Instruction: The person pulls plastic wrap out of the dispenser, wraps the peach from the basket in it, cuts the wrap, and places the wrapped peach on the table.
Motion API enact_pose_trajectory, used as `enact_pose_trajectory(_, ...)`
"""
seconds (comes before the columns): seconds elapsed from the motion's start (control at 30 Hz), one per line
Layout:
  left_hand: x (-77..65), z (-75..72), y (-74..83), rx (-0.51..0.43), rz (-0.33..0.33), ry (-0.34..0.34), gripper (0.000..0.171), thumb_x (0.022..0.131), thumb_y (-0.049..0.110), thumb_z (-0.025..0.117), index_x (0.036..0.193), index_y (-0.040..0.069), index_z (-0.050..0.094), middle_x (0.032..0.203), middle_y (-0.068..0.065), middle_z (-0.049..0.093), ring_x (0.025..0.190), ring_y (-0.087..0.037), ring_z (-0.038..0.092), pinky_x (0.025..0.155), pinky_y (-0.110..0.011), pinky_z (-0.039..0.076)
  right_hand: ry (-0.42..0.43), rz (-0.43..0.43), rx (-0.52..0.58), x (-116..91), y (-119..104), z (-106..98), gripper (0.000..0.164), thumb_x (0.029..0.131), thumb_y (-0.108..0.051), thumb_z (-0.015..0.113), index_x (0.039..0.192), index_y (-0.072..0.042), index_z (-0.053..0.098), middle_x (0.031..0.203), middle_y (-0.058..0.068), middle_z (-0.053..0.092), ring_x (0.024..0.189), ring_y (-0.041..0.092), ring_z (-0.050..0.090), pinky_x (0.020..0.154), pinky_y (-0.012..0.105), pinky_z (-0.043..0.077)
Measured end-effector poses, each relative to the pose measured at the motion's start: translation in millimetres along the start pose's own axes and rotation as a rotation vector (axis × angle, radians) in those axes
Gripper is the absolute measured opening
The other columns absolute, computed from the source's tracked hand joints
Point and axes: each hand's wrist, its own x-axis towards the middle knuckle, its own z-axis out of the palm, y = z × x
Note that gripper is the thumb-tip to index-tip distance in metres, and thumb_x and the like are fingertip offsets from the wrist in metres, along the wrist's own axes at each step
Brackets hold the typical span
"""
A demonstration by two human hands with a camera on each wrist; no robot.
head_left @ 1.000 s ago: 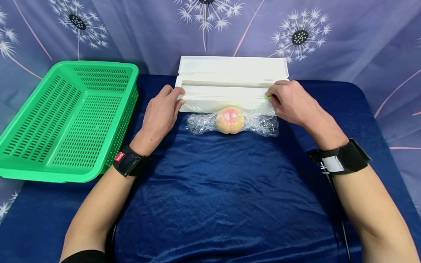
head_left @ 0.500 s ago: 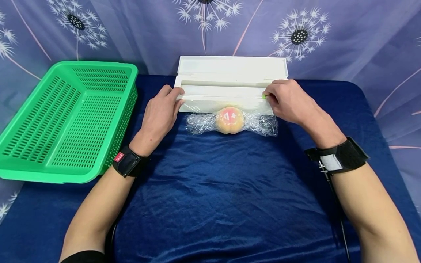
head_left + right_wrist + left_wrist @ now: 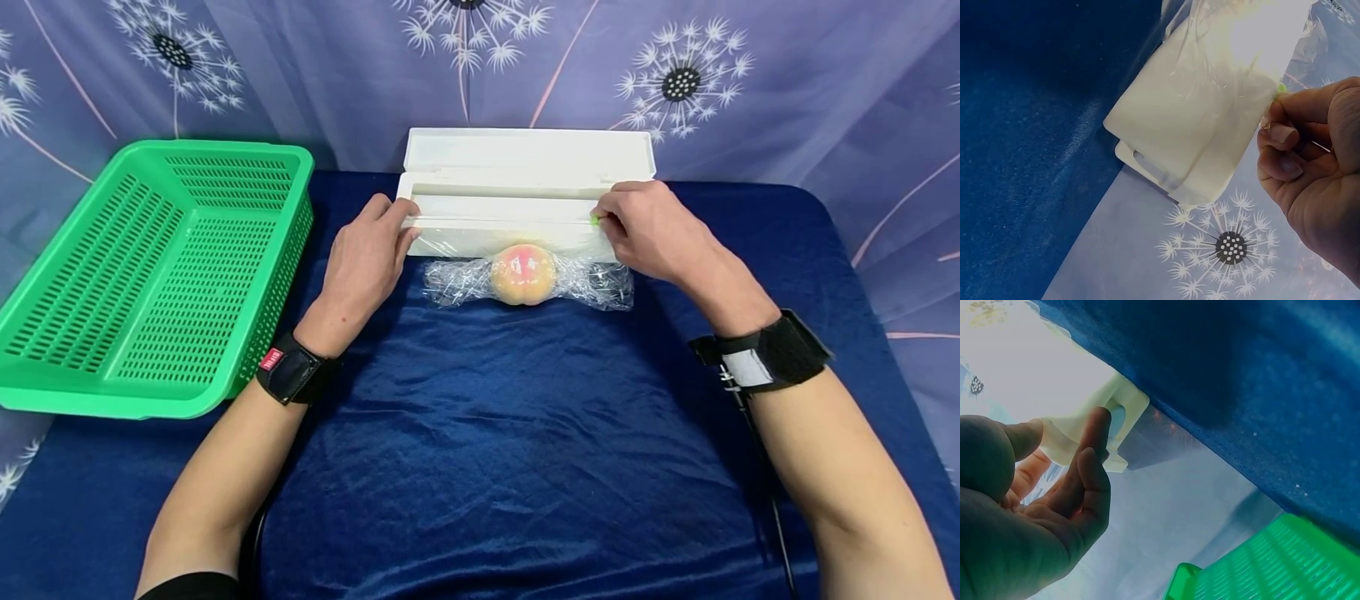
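A white cling film dispenser [image 3: 480, 210] lies along the table's far side with its lid [image 3: 525, 152] swung back. My left hand [image 3: 369, 250] grips its left end; the left wrist view shows thumb and fingers about the end of the box [image 3: 1085, 434]. At the right part of the front rail, my right hand [image 3: 652, 229] pinches a small green slide cutter [image 3: 595, 221], mostly hidden by the fingertips. Clear film drapes over the box front. Just before it sits a peach [image 3: 522, 277], wrapped in crinkled cling film [image 3: 457, 282] that spreads to both sides.
A green plastic basket [image 3: 225, 367] with slotted walls stands at the left, close to my left forearm. Dark blue cloth [image 3: 510, 450] covers the table. Behind it hangs a purple curtain [image 3: 337, 75] with dandelion prints. A cable [image 3: 776, 508] trails from my right wristband.
My right hand has slid a short way left along the rail with the green slide cutter. My left hand, the box and the peach stay in place.
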Motion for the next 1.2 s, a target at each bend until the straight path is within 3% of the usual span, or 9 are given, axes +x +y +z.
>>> enact_pose_trajectory(0.57, -0.1, 0.2, -0.7, 0.000, 0.000, -0.001, 0.025, 0.108, 0.021, 0.065, 0.128, 0.008, 0.066, 0.105, -0.015, 0.059, 0.070, -0.036, 0.062, 0.066, -0.053, 0.054, -0.034, 0.002, 0.002, 10, -7, 7, 0.025, 0.092, 0.014, 0.050, 0.086, 0.003, 0.071, 0.077, 0.013, 0.062, 0.065, 0.023, 0.050, 0.065, 0.039, 0.044)
enact_pose_trajectory(1.2, 0.5, 0.4, -1.6, 0.005, 0.000, 0.007, 0.025, 0.107, 0.022, 0.065, 0.128, 0.008, 0.067, 0.106, -0.015, 0.061, 0.072, -0.036, 0.063, 0.066, -0.052, 0.054, -0.010, -0.023, 0.016, 18, -13, 12, 0.022, 0.089, 0.016, 0.051, 0.081, 0.002, 0.067, 0.079, 0.015, 0.064, 0.069, 0.027, 0.058, 0.069, 0.045, 0.051)
